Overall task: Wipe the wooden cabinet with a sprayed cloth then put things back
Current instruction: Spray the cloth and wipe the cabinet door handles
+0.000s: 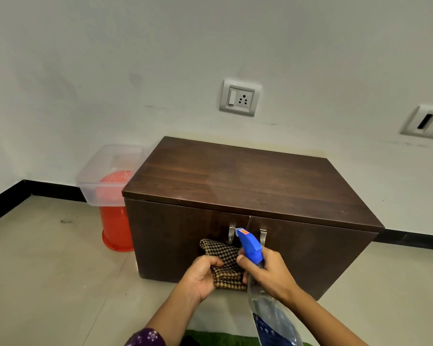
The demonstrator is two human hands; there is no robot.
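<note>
Red bucket [115, 228] under clear tub [89, 188] beside cabinet [235, 181].

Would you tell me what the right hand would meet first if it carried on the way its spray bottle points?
Most likely the left metal handle on the dark wooden cabinet front; the right hand aims the blue-headed clear spray bottle past the checked cloth, though depth is unclear.

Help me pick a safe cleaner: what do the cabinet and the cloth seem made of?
Cabinet: dark wood or wood-look laminate, judging by grain streaks; smooth, faint sheen. Cloth: woven fabric, probably cotton; matte, checked weave, soft folded layers.
</note>
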